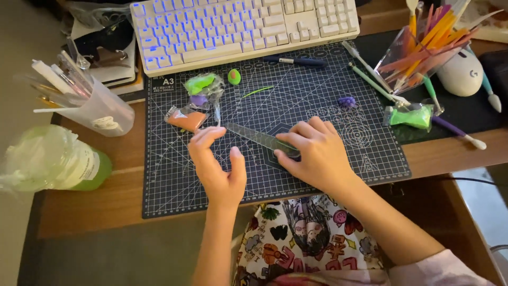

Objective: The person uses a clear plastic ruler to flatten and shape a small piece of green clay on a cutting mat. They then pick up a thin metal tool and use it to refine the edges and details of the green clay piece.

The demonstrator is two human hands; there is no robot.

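Note:
A dark gridded cutting mat (317,106) lies on the wooden desk (127,159). My right hand (312,153) presses down on one end of a clear flat ruler (254,136) that lies slanted across the mat. My left hand (219,167) hovers just left of the ruler with fingers spread and curled, holding nothing I can see. Near its fingertips sits a small bag of orange clay (188,119). Beyond that lies a bag with green and purple clay (202,87), a green-and-pink clay ball (234,77), a thin green clay strip (257,91) and a small purple clay lump (346,101).
A white backlit keyboard (238,26) sits behind the mat with a dark pen (296,61) in front of it. Tilted clear cups of tools stand at left (95,106) and at right (423,47). A green bottle (58,161), a green clay bag (408,115) and a white mouse (460,74) lie about.

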